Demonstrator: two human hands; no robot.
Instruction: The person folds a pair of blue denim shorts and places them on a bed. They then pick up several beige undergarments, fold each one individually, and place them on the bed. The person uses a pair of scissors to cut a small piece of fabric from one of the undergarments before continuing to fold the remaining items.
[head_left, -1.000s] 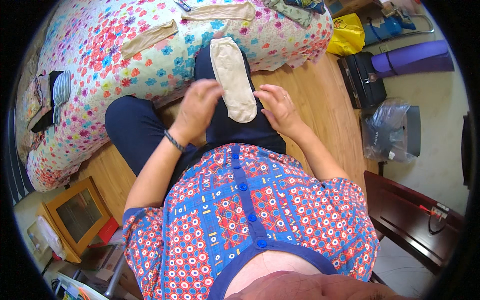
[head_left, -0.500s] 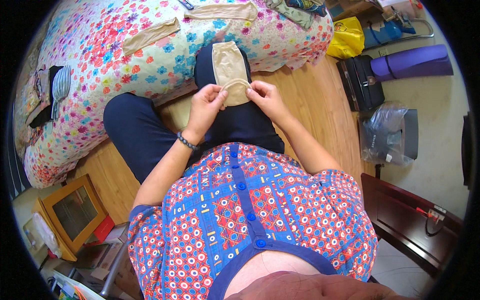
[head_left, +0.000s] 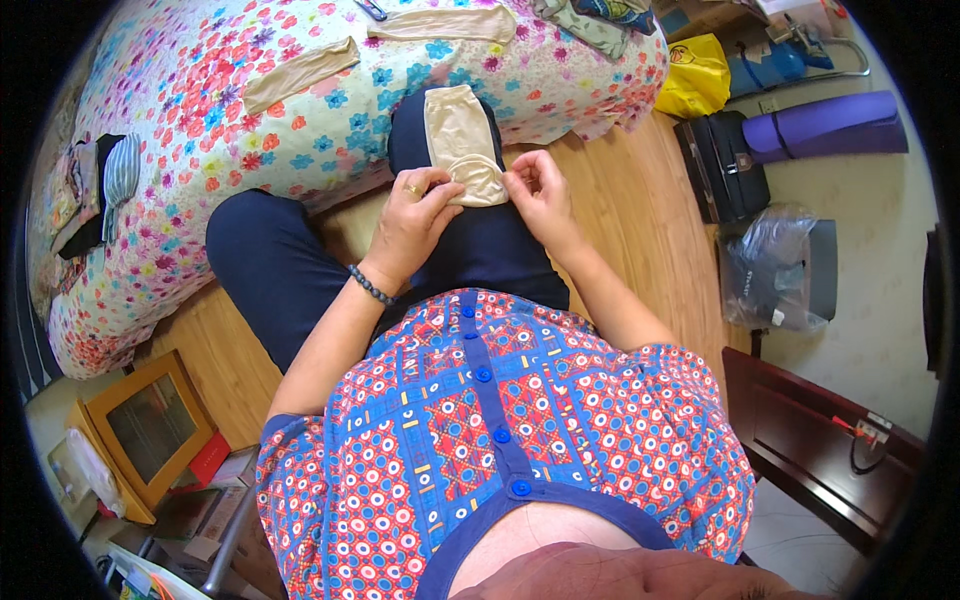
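Note:
A beige stretchy sock [head_left: 460,125] lies lengthwise over my right thigh, in dark trousers. Its near end is turned back in a curved, gathered fold. My left hand [head_left: 412,215], with a ring and a dark bead bracelet, pinches the fold's left edge between thumb and fingers. On the opposite edge, the thumb and forefinger of my right hand [head_left: 540,200] close on the fabric, the other fingers curled. Two more long beige pieces of similar cloth, one slanted [head_left: 305,75] and one flatter [head_left: 440,24], rest on the flowered bed in front of me.
The flowered bedspread [head_left: 300,150] reaches my knees. Folded clothes [head_left: 85,190] lie at its left. Along the right stand a yellow bag [head_left: 693,75], a black case [head_left: 715,165], a rolled purple mat [head_left: 825,125] and a plastic-wrapped box [head_left: 780,270]. A wooden-framed cabinet [head_left: 150,430] is at lower left.
The turned-back edge, before a raised loop between my hands, now lies flatter and more gathered on the sock. My left hand has shifted slightly; my right fingers have moved a little.

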